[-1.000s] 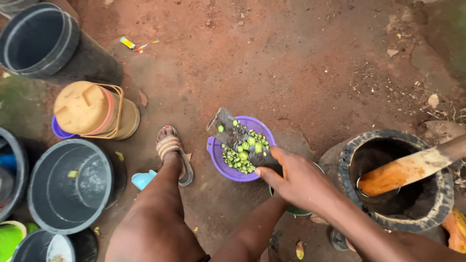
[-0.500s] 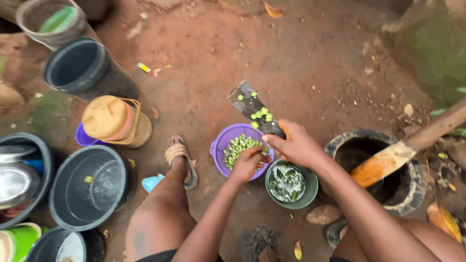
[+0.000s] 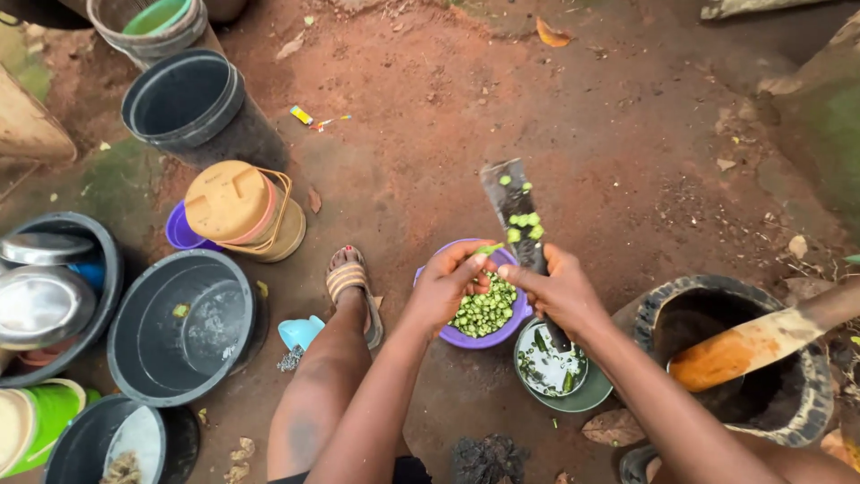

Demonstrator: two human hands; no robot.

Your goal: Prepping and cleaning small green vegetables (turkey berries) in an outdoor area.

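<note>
Red dirt ground; right hand (image 3: 560,291) grips knife (image 3: 515,211), left hand (image 3: 448,282) pinches okra piece (image 3: 488,249) above purple bowl (image 3: 430,269) catching slices.

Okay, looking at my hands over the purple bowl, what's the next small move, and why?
Probably wipe the left hand down the knife blade: green pieces cling to it, tilted above the purple bowl in the right hand, and the left fingertips pinch a green bit at its base.

Bare red dirt ground (image 3: 582,108) carries everything here: a purple bowl (image 3: 515,324) of chopped green bits, a green bowl (image 3: 593,394) just beside it, a dark mortar (image 3: 788,408), black buckets (image 3: 184,327), a tan lidded jug (image 3: 242,208), scattered dry leaves (image 3: 554,36).
</note>
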